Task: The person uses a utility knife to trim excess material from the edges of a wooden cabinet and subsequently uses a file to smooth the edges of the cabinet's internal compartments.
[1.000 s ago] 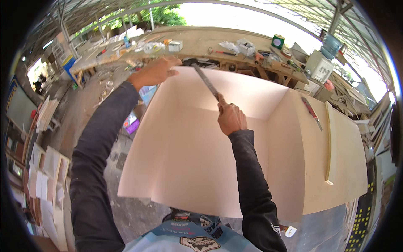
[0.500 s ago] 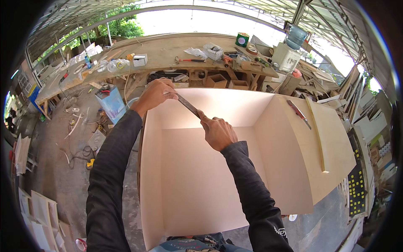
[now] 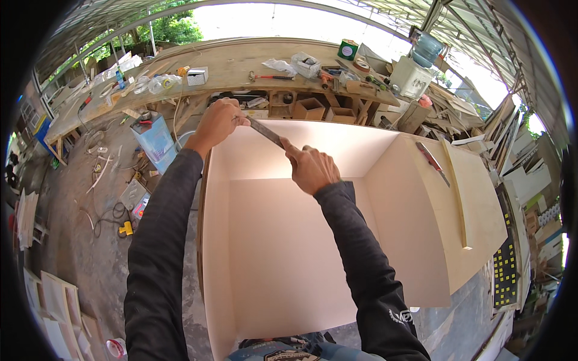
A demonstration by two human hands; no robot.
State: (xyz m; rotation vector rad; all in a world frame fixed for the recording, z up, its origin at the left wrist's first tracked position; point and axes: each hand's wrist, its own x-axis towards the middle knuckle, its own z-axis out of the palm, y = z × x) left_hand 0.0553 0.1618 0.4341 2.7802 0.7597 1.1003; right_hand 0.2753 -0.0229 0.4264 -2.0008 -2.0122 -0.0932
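Metal bar (image 3: 266, 133): flat, dark, slanting over the box's far left corner; far end to the left. Contact with the rim cannot be told.
Left hand (image 3: 220, 124): at the bar's far end, fingers closed on it, by the corner.
Right hand (image 3: 313, 168): gripping the near end, index finger along the bar. Hands apart, joined only by the bar.
Box (image 3: 289, 246): large, pale, open side up, directly before the person; inner walls smooth.
Panel (image 3: 486, 204): pale wood surface, right of the opening.
Knife (image 3: 428, 155): red handle, lying on the panel, left of the strip.
Strip (image 3: 456, 192): narrow wood, lying lengthwise on the panel.
Blue can (image 3: 155, 141): on the floor, left of the box, red-handled item on top.
Yellow plug (image 3: 125, 228): on the floor, nearer than the can, dark cord beside it.
Bench (image 3: 232, 60): beyond the box; carries a hammer (image 3: 271, 77), white carton (image 3: 197, 76) and green tin (image 3: 347, 49).
Water dispenser (image 3: 411, 78): right end of the bench, blue bottle (image 3: 426, 50) on top.
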